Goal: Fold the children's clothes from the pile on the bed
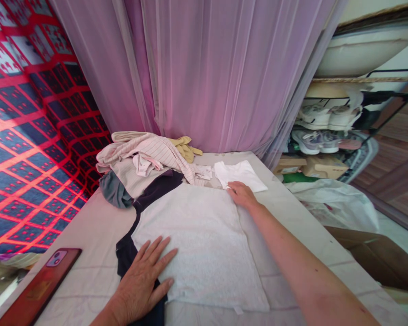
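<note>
A light grey shirt with dark navy sleeves lies spread flat on its side, hem towards the right. My left hand rests open on its near part, fingers apart, where the grey body meets a dark sleeve. At the far hem corner, my right hand touches the cloth with its fingers stretched out. Just beyond that hand lies a folded white garment. Behind the shirt's far sleeve is a heap of clothes with a pink striped garment, a dark grey-green piece and a yellow piece.
A phone in a red-brown case lies at the left of the cloth-covered surface. Purple curtains hang behind, red-and-dark patterned cloth at left. A rack with shoes and a cardboard box stand at right.
</note>
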{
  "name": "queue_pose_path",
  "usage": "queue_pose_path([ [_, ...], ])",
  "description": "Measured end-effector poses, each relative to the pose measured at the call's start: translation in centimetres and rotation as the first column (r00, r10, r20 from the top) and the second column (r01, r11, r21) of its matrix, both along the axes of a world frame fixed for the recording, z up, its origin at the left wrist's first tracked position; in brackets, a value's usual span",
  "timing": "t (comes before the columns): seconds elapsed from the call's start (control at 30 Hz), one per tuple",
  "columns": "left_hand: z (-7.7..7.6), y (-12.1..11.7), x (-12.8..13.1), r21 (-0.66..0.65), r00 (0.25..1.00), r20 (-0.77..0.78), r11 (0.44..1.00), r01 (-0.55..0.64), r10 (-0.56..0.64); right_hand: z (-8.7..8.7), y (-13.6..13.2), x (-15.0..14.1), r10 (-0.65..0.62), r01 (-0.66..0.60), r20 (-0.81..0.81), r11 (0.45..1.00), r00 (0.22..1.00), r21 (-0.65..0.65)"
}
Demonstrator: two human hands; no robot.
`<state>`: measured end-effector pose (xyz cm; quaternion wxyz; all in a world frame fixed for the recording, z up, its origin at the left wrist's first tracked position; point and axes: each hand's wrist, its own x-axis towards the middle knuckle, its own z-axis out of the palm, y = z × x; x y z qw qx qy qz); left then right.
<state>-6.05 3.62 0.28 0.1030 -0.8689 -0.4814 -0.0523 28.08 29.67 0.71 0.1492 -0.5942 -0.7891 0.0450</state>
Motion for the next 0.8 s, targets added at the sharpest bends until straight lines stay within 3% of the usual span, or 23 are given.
queue_pose_path([
  [0.1, 0.1, 0.0, 0.0, -0.001, 1.000, -0.001, 1.000, 0.001, -0.001, -0.5, -0.2, 0.1, 0.021, -0.020, -0.014, 1.000, 1.000, 0.021],
  [0.2, 0.2, 0.0, 0.1, -0.011, 1.000, 0.021, 1.000, 0.005, -0.005, -0.6, 0.2, 0.7, -0.156, 0.155, 0.024, 0.987, 0.987, 0.041],
  [0.27, 0.2, 0.0, 0.1, -0.015, 0.999, 0.034, 1.000, 0.007, -0.007, -0.6, 0.5, 1.1, -0.249, 0.257, 0.105, 0.964, 0.963, -0.071],
  [0.33, 0.2, 0.1, 0.1, -0.015, 0.999, 0.039, 1.000, 0.012, -0.011, -0.5, 0.8, 1.3, -0.261, 0.296, 0.174, 0.931, 0.949, -0.216],
  [0.4, 0.2, 0.1, 0.0, -0.013, 0.999, 0.043, 1.000, 0.013, -0.013, -0.5, 0.7, 1.3, -0.274, 0.319, 0.195, 0.911, 0.942, -0.262],
  [0.6, -0.2, 0.1, -0.1, -0.022, 0.999, 0.050, 1.000, -0.004, 0.006, -1.4, -1.9, 1.2, -0.377, 0.385, 0.110, 0.921, 0.920, -0.054],
  [0.8, -0.6, 0.3, -0.1, -0.060, 0.997, 0.069, 0.998, -0.019, 0.024, -3.0, -5.9, 2.5, -0.289, 0.294, -0.160, 0.956, 0.944, 0.012],
])
